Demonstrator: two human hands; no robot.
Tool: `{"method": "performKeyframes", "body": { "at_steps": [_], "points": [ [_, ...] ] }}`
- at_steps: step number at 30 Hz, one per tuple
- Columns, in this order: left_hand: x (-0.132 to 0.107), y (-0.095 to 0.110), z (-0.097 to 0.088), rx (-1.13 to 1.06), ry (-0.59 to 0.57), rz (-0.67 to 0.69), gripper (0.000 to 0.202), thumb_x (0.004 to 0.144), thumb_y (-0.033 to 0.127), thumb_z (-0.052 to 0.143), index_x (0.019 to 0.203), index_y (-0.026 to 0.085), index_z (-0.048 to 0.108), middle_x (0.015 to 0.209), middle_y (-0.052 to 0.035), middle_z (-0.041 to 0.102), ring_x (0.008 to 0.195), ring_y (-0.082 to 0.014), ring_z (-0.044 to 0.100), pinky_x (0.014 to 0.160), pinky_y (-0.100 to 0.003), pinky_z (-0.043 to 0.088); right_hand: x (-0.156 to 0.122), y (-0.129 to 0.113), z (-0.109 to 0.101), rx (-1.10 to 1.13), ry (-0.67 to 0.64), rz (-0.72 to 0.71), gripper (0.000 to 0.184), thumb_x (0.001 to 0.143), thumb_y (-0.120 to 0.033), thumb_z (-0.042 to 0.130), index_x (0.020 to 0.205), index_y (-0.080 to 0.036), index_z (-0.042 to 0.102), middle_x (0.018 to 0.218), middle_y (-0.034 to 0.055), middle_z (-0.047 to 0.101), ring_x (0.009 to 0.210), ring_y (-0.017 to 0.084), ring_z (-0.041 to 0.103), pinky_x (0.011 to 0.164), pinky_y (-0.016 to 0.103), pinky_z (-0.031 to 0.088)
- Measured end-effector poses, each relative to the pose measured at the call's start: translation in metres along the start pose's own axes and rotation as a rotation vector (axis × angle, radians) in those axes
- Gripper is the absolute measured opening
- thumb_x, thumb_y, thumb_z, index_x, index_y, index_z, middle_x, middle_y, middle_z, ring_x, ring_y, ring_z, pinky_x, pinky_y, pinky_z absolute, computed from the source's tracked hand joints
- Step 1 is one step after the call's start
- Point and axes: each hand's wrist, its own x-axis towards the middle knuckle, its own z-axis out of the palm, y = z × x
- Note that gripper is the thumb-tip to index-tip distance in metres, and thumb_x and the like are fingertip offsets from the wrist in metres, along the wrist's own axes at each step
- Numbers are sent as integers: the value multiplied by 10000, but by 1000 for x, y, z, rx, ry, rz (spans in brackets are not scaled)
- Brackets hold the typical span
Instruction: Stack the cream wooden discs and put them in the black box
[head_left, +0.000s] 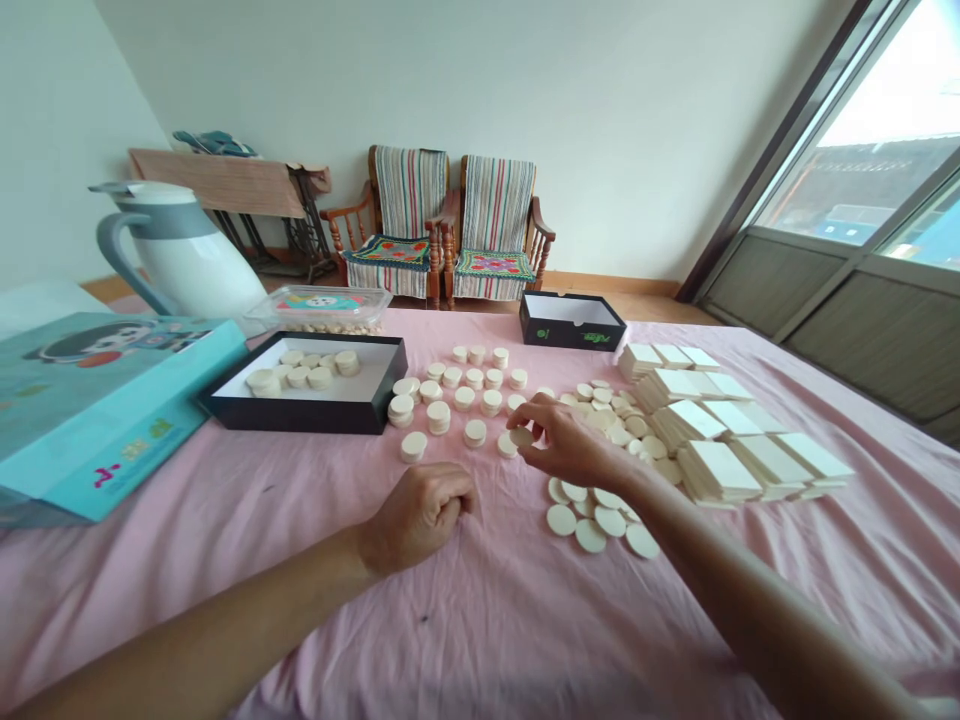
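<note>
My right hand (566, 440) pinches a cream round disc (521, 436) just above the pink tablecloth (480, 610), beside a small stack of discs (508, 445). Rows of short disc stacks (465, 385) stand behind it. Loose discs (600, 520) lie under my right wrist and in a heap (611, 410) to its right. My left hand (424, 512) rests on the cloth as a loose fist with nothing visible in it. A black tray with a white floor (375, 400) holds several disc stacks (304, 372) at the left.
Stacks of cream rectangular tiles (720, 425) lie at the right. A second black tray (570, 322) sits at the far edge. A teal box (97, 400), a white jug (180, 250) and a clear plastic container (326, 308) stand at the left. Two striped chairs (450, 225) are against the wall.
</note>
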Motion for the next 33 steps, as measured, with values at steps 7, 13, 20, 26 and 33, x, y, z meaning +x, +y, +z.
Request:
{"method": "performKeyframes", "body": {
  "at_steps": [7, 13, 20, 26, 33],
  "points": [
    [-2, -1, -3, -31, -4, -1, 279, 651, -63, 356, 627, 144, 542, 596, 14, 569, 552, -84, 530, 550, -191, 386, 7, 11, 19, 42, 59, 3, 199, 694, -103, 582, 878, -168, 621, 769, 13, 568, 662, 107, 534, 618, 228, 411],
    [-2, -3, -3, -66, -9, -20, 279, 631, -68, 354, 624, 144, 534, 592, 16, 566, 543, -80, 524, 549, -187, 389, 1, 14, 20, 60, 80, 8, 230, 752, -143, 561, 971, -186, 614, 813, 12, 545, 618, 85, 532, 604, 221, 413],
    [-2, -3, -3, -71, -8, -21, 280, 649, -64, 354, 624, 144, 541, 590, 15, 569, 546, -82, 522, 548, -185, 385, 1, 14, 27, -105, 114, 83, 187, 760, -329, 632, 746, -189, 509, 695, -16, 536, 602, 111, 487, 552, 232, 328],
    [-2, -2, -3, -87, -7, -40, 264, 639, -61, 357, 623, 139, 530, 593, 17, 566, 553, -78, 522, 558, -181, 378, 2, 16, 35, -192, 100, 91, 295, 759, -453, 635, 820, -197, 503, 758, 9, 577, 619, 129, 520, 560, 240, 323],
    [-3, -2, -3, -85, -8, -41, 258, 648, -60, 361, 621, 137, 526, 591, 16, 567, 552, -76, 521, 557, -180, 376, 5, 14, 38, -262, 53, 99, 310, 751, -472, 639, 821, -195, 518, 781, 24, 585, 640, 143, 539, 573, 245, 327]
  ]
}}
